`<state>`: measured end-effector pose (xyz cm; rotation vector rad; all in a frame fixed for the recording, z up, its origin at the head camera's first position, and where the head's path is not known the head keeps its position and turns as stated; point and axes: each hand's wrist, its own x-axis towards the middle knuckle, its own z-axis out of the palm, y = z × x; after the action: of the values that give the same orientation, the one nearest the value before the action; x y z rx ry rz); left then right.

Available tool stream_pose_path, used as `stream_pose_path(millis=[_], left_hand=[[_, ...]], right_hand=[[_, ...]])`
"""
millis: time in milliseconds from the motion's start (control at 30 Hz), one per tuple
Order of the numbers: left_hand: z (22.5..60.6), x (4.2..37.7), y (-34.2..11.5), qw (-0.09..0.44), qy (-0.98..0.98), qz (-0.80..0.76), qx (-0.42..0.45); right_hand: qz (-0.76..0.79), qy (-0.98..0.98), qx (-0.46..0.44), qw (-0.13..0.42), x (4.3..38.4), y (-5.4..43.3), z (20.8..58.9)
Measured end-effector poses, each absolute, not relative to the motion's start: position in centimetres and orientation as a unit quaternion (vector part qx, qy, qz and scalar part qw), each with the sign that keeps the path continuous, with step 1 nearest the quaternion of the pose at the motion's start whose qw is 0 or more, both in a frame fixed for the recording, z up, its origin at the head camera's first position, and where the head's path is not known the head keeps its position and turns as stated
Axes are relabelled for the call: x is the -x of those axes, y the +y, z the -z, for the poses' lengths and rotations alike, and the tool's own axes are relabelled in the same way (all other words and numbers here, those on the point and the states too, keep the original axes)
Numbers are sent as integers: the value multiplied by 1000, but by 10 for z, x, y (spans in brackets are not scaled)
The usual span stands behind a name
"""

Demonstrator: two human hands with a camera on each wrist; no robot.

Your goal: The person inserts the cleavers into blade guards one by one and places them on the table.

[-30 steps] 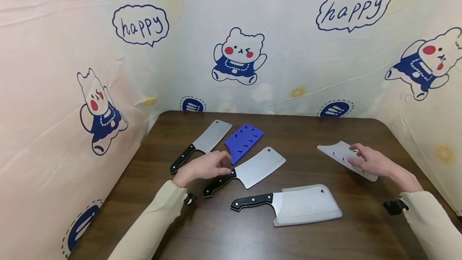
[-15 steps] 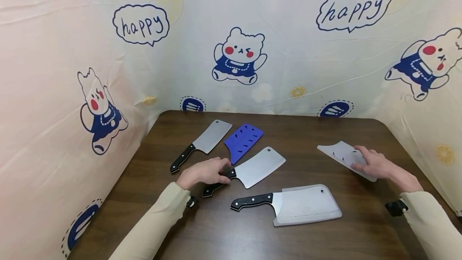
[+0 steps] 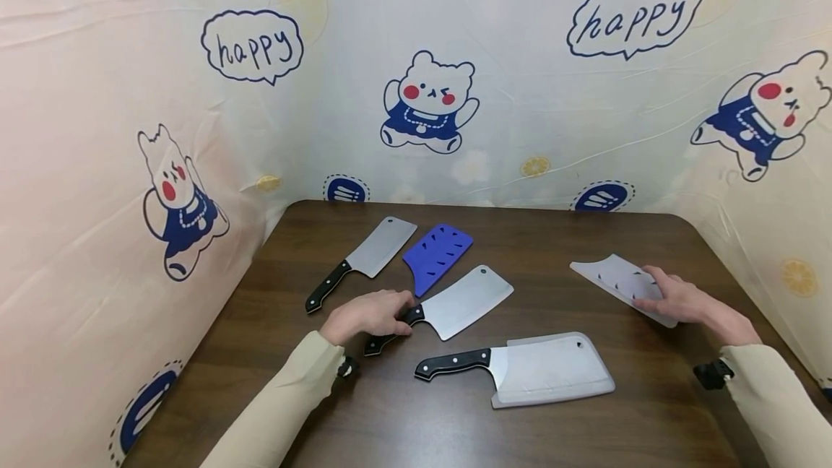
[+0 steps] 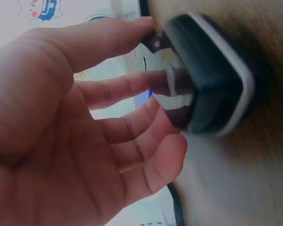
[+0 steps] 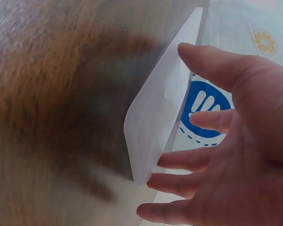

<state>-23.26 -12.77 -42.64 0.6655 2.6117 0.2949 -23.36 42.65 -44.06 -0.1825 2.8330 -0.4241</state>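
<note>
In the head view, my left hand (image 3: 373, 315) grips the middle cleaver (image 3: 464, 302) by its black handle, thumb and fingers on either side near the blade. The left wrist view shows the handle (image 4: 217, 75) end-on, with fingertips mirrored in the blade. My right hand (image 3: 676, 298) touches a white plastic blade cover (image 3: 614, 273) on the table's right side. From the right wrist, the thumb and fingertips spread over that cover's edge, fingers mostly straight. Both cleaver and cover lie on the tabletop.
A second cleaver (image 3: 383, 248) lies at the back left of the brown table (image 3: 533, 237), beside a blue blade cover (image 3: 438, 255). Nearest me lies a third cleaver (image 3: 458, 363), its blade inside a translucent cover (image 3: 559, 374). Patterned cloth (image 3: 520, 107) walls the table in.
My left hand has lowered slightly onto the middle cleaver's handle. The right hand has settled lower over the white cover. Cleavers and covers stay in place.
</note>
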Motion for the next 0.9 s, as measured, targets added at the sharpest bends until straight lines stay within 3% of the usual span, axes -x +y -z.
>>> stream_pose_path(millis=[233, 700, 900], left_hand=[[423, 234, -127, 210, 944, -92, -237], [400, 239, -126, 198, 947, -123, -222], [390, 242, -124, 182, 948, -138, -220]], right_hand=[[146, 978, 21, 150, 233, 424, 440], [133, 988, -19, 71, 227, 410, 420], [123, 989, -1, 78, 225, 406, 410]])
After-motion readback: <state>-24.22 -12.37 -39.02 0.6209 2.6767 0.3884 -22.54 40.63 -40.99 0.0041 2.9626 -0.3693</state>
